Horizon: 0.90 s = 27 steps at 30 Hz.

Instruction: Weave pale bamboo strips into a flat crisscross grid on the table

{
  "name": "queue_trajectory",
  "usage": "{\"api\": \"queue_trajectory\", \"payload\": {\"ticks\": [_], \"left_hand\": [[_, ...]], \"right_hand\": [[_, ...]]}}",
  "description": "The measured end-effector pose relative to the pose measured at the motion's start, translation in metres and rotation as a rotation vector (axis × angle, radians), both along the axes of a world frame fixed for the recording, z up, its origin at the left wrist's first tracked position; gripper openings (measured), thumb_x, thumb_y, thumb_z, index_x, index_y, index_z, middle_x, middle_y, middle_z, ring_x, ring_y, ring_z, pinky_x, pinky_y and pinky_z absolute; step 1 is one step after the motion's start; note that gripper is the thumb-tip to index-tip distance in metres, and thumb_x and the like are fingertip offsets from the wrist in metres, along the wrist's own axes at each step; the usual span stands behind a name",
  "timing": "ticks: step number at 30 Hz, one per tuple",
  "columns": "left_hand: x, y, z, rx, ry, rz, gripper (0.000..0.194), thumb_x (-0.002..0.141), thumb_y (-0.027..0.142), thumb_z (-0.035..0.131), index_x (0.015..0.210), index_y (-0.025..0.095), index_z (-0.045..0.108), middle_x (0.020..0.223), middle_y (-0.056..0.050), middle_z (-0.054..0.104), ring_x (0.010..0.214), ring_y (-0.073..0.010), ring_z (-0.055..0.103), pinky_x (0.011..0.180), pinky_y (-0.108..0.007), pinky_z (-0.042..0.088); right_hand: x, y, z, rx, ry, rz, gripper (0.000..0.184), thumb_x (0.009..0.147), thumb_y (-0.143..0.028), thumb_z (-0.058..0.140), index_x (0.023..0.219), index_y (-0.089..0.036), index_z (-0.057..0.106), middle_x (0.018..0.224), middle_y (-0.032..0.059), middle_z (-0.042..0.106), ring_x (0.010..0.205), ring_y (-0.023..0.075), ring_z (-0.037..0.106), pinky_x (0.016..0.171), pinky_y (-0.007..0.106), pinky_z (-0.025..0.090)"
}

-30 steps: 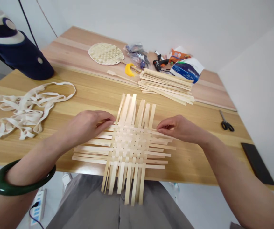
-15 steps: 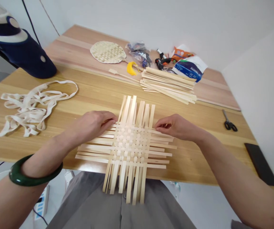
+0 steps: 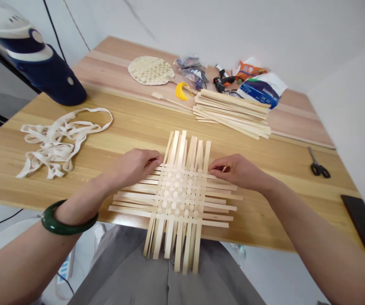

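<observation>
A woven mat of pale bamboo strips [image 3: 182,190] lies at the table's front edge, its lower strip ends hanging over my lap. The weave is tight in the middle, with loose ends sticking out on all four sides. My left hand [image 3: 139,165] pinches the end of a crosswise strip at the mat's upper left. At the upper right, my right hand [image 3: 233,170] has thumb and fingers closed on a strip end there. The fingertips partly hide both ends. A green bangle [image 3: 69,220] circles my left wrist.
White ribbon [image 3: 63,144] lies tangled on the left, near a dark blue bottle-like object [image 3: 55,76]. Behind the mat are a bamboo strip stack [image 3: 231,112], a woven fan [image 3: 152,70], a yellow tassel [image 3: 181,91] and a glue gun [image 3: 223,82]. Scissors [image 3: 319,165] lie right.
The view has shifted, so the table's things appear farther right. Both hands stay at the mat's upper corners with their fingers closed. The mat looks nearly unchanged.
</observation>
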<state>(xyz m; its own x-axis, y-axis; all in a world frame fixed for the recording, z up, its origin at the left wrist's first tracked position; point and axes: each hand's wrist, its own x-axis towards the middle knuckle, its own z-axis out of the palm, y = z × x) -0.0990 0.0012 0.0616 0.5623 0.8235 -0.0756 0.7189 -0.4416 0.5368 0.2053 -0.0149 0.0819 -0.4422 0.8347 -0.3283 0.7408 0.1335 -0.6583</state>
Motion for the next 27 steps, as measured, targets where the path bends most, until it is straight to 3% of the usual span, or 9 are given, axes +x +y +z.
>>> {"api": "queue_trajectory", "payload": {"ticks": [5,10,14,16,22,27], "left_hand": [[0.0,0.002,-0.001,-0.07,-0.015,0.025,0.03,0.09,0.034,0.039,0.073,0.018,0.058,0.061,0.002,0.054,0.056,-0.0111,0.044,0.059,-0.024,0.031],[-0.001,0.003,-0.003,-0.08,-0.008,0.043,0.03,0.089,0.036,0.041,0.074,0.018,0.059,0.062,0.002,0.055,0.056,-0.0115,0.045,0.059,-0.024,0.031],[-0.002,0.003,-0.004,-0.112,-0.081,0.013,0.029,0.087,0.038,0.044,0.084,0.018,0.065,0.067,0.002,0.06,0.059,-0.0111,0.047,0.061,-0.023,0.033],[-0.001,0.003,-0.004,-0.111,-0.081,0.004,0.03,0.087,0.038,0.044,0.08,0.018,0.064,0.063,0.003,0.057,0.057,-0.0105,0.043,0.059,-0.023,0.032],[0.004,0.002,0.001,-0.084,0.046,0.031,0.033,0.091,0.04,0.039,0.07,0.019,0.054,0.06,0.002,0.051,0.055,-0.0117,0.04,0.058,-0.026,0.027],[0.005,0.002,0.004,-0.107,0.17,0.084,0.033,0.093,0.042,0.037,0.072,0.021,0.051,0.062,0.001,0.053,0.058,-0.0142,0.044,0.058,-0.028,0.024]], "right_hand": [[-0.001,0.002,-0.001,-0.052,-0.014,0.002,0.021,0.082,-0.035,0.054,0.078,-0.02,0.068,0.073,-0.0003,0.066,0.066,0.0143,0.055,0.063,0.027,0.041],[-0.008,-0.003,-0.004,0.075,-0.059,-0.017,0.016,0.081,-0.03,0.053,0.081,-0.021,0.067,0.072,-0.0007,0.066,0.065,0.0146,0.056,0.064,0.027,0.04],[-0.012,-0.009,-0.008,0.114,0.04,-0.075,0.017,0.08,-0.031,0.054,0.077,-0.021,0.067,0.08,0.0016,0.069,0.072,0.0164,0.06,0.068,0.029,0.044],[-0.013,-0.011,-0.01,0.111,0.087,-0.128,0.017,0.079,-0.032,0.055,0.075,-0.02,0.067,0.081,0.0026,0.069,0.074,0.0172,0.06,0.069,0.029,0.045],[-0.016,-0.012,-0.014,0.005,0.076,-0.301,0.022,0.075,-0.038,0.055,0.068,-0.02,0.065,0.077,0.0034,0.068,0.073,0.0185,0.059,0.066,0.03,0.046],[-0.015,-0.009,-0.012,-0.031,0.062,-0.266,0.02,0.073,-0.038,0.056,0.068,-0.02,0.064,0.072,0.0017,0.064,0.069,0.0168,0.056,0.065,0.029,0.044]]}}
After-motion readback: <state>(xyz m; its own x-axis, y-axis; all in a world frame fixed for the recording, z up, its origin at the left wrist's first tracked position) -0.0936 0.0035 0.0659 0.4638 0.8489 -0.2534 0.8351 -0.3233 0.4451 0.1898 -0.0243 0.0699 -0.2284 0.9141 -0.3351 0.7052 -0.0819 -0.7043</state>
